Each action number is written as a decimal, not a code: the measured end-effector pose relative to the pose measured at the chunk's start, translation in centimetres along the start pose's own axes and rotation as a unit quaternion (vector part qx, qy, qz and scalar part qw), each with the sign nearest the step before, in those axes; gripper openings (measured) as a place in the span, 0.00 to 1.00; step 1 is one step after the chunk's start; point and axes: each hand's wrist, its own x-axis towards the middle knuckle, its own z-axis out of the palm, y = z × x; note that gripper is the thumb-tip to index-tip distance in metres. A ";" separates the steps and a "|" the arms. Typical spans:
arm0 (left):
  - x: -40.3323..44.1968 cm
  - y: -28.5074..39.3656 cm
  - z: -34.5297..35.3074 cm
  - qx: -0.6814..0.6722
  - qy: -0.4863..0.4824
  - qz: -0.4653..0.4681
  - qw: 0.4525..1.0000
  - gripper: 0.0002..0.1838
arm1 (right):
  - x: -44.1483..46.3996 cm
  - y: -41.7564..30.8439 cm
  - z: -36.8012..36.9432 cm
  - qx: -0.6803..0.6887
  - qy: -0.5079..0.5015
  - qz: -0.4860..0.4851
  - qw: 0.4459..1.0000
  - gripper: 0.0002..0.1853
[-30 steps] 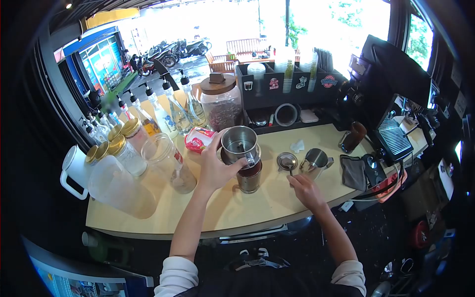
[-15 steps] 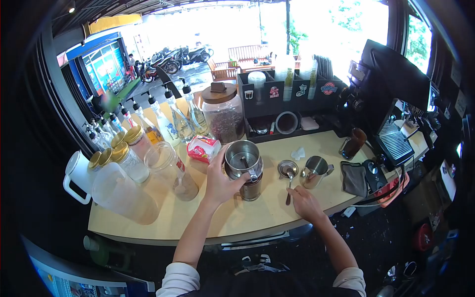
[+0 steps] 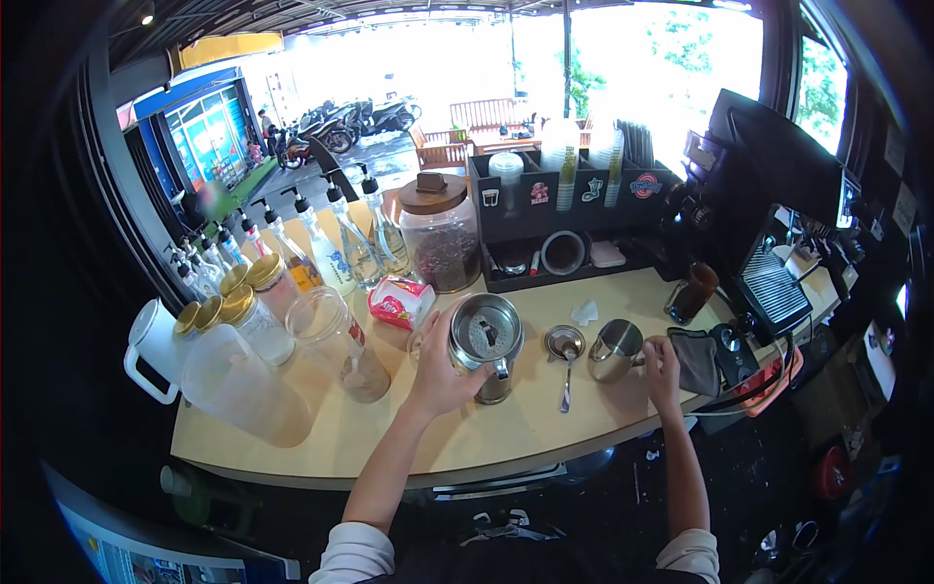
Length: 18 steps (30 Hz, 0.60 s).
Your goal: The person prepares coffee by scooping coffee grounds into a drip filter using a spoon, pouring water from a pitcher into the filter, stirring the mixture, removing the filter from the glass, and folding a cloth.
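Note:
My left hand [image 3: 440,365] is wrapped round a metal coffee drip filter [image 3: 486,329], a steel cup with a small side handle. Inside it is a speckled grey surface with a dark patch. Below the filter shows part of a glass [image 3: 494,391], mostly hidden by it. On the right, my right hand [image 3: 663,370] has its fingers closed at the handle of a steel pitcher [image 3: 616,352], which stands upright on the counter. Between the two, a spoon [image 3: 566,387] rests with its bowl in a small round metal dish [image 3: 564,341].
A plastic jug [image 3: 238,384], a tall clear container [image 3: 326,326] and a red-and-white packet [image 3: 401,301] stand to the left. Behind are pump bottles [image 3: 352,238], a wooden-lidded jar [image 3: 443,238] and a black cup organizer [image 3: 574,209]. A brown glass mug [image 3: 692,294] and grey cloth [image 3: 693,360] lie right.
My right hand has let go of the spoon and moved right to the pitcher's handle. The spoon now lies in the dish. The filter in my left hand has shifted slightly down and right.

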 end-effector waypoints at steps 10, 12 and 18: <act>0.0 -0.4 -0.1 0.008 -0.008 0.012 1.000 0.44 | 0.4 -1.2 1.7 0.270 0.001 0.053 0.962 0.10; 0.0 -0.2 0.1 -0.050 -0.001 -0.015 0.999 0.43 | 1.2 -3.4 1.3 0.283 -0.004 0.042 0.958 0.09; 0.5 0.0 0.3 -0.082 0.001 -0.009 0.997 0.43 | 4.7 -9.8 0.9 0.296 -0.048 -0.004 0.954 0.07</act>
